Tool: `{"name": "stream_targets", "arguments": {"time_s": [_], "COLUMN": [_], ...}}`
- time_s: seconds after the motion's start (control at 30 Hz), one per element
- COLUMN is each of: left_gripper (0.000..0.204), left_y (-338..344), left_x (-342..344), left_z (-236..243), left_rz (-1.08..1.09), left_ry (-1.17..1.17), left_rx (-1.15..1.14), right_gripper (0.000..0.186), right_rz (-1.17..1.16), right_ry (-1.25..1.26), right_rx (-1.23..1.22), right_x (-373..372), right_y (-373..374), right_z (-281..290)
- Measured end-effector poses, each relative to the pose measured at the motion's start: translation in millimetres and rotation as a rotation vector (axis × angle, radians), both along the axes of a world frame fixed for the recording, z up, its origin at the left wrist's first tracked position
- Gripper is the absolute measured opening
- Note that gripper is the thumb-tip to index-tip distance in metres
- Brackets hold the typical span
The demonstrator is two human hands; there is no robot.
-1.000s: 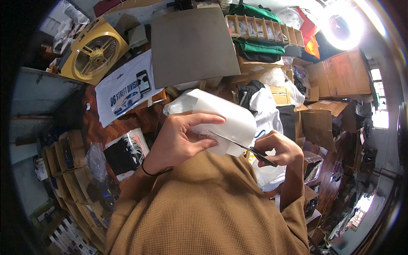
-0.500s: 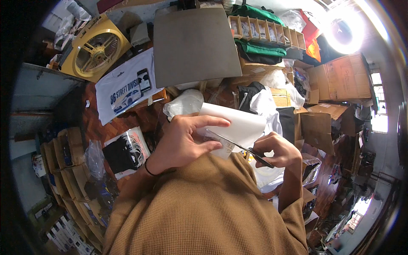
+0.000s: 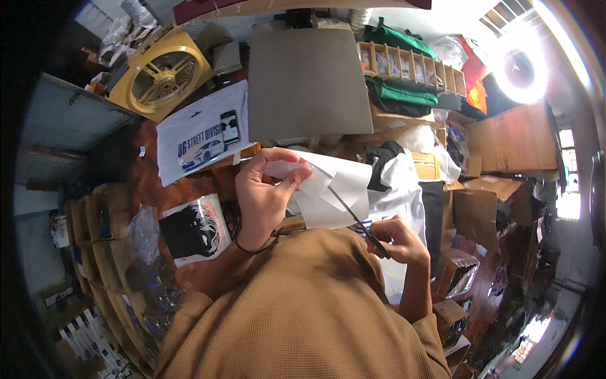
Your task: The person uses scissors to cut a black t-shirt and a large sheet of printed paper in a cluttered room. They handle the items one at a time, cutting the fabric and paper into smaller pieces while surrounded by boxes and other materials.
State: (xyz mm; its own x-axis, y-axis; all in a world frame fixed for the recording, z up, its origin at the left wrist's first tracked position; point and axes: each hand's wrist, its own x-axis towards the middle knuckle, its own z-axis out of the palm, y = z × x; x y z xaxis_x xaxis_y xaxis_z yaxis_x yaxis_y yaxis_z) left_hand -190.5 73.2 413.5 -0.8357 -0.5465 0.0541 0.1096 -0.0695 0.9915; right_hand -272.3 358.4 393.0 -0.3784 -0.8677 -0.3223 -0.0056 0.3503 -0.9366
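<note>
Between thumb and fingers, my left hand (image 3: 268,192) pinches the left part of a white sheet (image 3: 350,180) held in front of my chest. A flap of the sheet is bent over near those fingertips. My right hand (image 3: 402,241) has its fingers in the handles of dark-handled scissors (image 3: 344,205). Their long blades point up and left across the sheet, the tip close to the flap. Whether the blades are fully closed is hard to make out. Below and right of the sheet, white fabric (image 3: 404,202) lies partly hidden behind my right hand.
Ahead stands a flat grey platen (image 3: 309,82). Left of it are a white printed T-shirt (image 3: 173,136) with a phone (image 3: 230,126) on top and a yellow spoked fan (image 3: 165,82). A divided wooden tray (image 3: 410,66) and cardboard boxes (image 3: 514,136) stand right. Cardboard bins (image 3: 113,215) line the left.
My left fingers have gone from spread around the sheet to a closed pinch on it, slightly higher. The scissors now point more steeply upward, and a flap of the sheet is bent over.
</note>
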Motion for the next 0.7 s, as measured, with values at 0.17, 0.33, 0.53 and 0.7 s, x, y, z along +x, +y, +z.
{"name": "stream_targets", "arguments": {"time_s": [0.17,0.33,0.53,0.7], "left_gripper": [0.020,0.019,0.029,0.045], "left_y": [-22,-47,-73,-58], "left_x": [-16,-38,-70,-74], "left_z": [-17,-17,-3,32], "left_rz": [0.099,0.155,0.169,-0.016], "left_ry": [0.032,0.042,0.064,0.115], "left_rx": [0.101,0.091,-0.175,-0.222], "right_gripper": [0.031,0.036,0.018,0.024], "right_rz": [-0.034,-0.038,-0.039,-0.272], "right_ry": [0.017,0.263,0.432,-0.007], "right_rx": [-0.001,0.060,0.017,-0.378], "right_x": [10,13,5,1], "right_y": [-2,3,20,31], "right_z": [1,24,40,56]}}
